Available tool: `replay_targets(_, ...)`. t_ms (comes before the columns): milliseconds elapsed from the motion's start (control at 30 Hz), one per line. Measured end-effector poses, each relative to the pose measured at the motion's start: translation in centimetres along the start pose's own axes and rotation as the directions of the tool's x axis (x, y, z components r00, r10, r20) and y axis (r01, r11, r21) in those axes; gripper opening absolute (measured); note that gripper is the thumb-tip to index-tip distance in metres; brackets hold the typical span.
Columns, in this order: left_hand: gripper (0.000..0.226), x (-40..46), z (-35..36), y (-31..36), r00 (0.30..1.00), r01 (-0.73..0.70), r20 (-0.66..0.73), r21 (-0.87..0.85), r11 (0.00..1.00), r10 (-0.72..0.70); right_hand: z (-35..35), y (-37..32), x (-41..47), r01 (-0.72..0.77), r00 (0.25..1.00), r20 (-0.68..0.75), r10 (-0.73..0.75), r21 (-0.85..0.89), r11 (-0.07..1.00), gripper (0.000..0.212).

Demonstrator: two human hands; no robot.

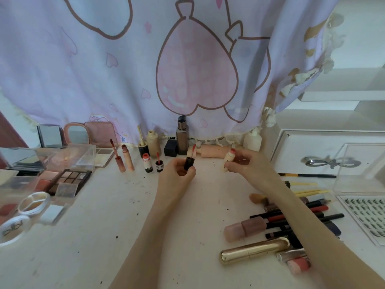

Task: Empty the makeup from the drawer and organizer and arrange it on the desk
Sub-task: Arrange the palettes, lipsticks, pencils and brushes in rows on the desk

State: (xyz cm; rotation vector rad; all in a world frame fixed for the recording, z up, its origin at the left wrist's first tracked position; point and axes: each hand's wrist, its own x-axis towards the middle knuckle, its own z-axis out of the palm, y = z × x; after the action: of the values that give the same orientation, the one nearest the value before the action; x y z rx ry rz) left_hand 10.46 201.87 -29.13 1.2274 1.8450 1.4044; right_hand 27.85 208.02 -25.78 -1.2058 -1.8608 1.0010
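Black-capped wand (190, 160) pinched in left hand (177, 174); right hand (248, 163) pinches its tube (228, 159), three o'clock. Light, slick plastic: hold mid-barrel.

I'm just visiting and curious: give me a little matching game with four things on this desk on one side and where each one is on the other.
Things:
1. gold tube
2. lash curler
3. brown palette
4. black-capped wand

Places:
A. inside the clear box at the right
B. held in the left hand
C. lying at the near right, by the pencils
D. at the left, open, among the compacts

Pairs: 1-C, 2-A, 3-D, 4-B
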Motion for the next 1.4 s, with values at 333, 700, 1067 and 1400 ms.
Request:
replay_targets(333, 0.031, 0.4, 0.7, -0.8, 0.998, -0.012, -0.047, 0.475, 0.88, 0.039, 4.0, -0.4, 3.5, -0.027, 0.988, 0.149, 0.046, -0.131, 0.991, 0.001)
replay_targets(700, 0.031, 0.6, 0.9, -0.2, 0.989, 0.096, -0.146, 0.687, 0.72, 0.008, 6.1, -0.1, 3.9, 0.109, 0.988, 0.126, -0.088, -0.166, 0.98, 0.012)
replay_targets(1067, 0.031, 0.8, 0.9, -0.4, 0.988, 0.103, -0.153, 0.697, 0.71, 0.007, 7.3, 0.0, 3.8, 0.128, 0.984, 0.152, -0.097, -0.208, 0.97, 0.031)
replay_targets(1400, 0.027, -1.7, 0.6, 0.4, 0.968, 0.01, -0.193, 0.664, 0.748, 0.159, 3.6, 0.2, 1.5, 0.051, 0.997, 0.07, -0.039, -0.187, 0.981, 0.03)
